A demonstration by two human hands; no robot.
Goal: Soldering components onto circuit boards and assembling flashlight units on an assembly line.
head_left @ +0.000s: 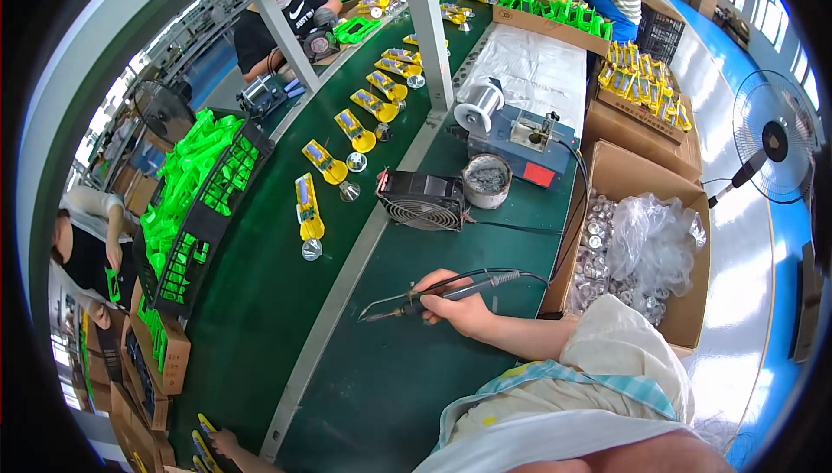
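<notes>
My right hand (pixel 449 301) is closed around a soldering iron (pixel 494 283) with a dark grip and a thin curved metal tube beside its tip. The tip points left, above the green bench. At the lower left, my left hand (pixel 227 444) reaches over the green belt to several yellow lamp housings (pixel 206 424). Its fingertips are at one of them, but they are too small and partly hidden to show a grip. More yellow housings (pixel 309 206) lie in a row along the belt, with clear round reflector cups (pixel 312 249) at their ends.
Beyond my right hand stand a small black fan (pixel 422 199), a tin (pixel 487 181), and a blue soldering unit (pixel 520 145) with a solder spool (pixel 479 109). A carton (pixel 640 167) of clear cups is at right. Green parts fill a black crate (pixel 208 206). Co-workers sit farther off.
</notes>
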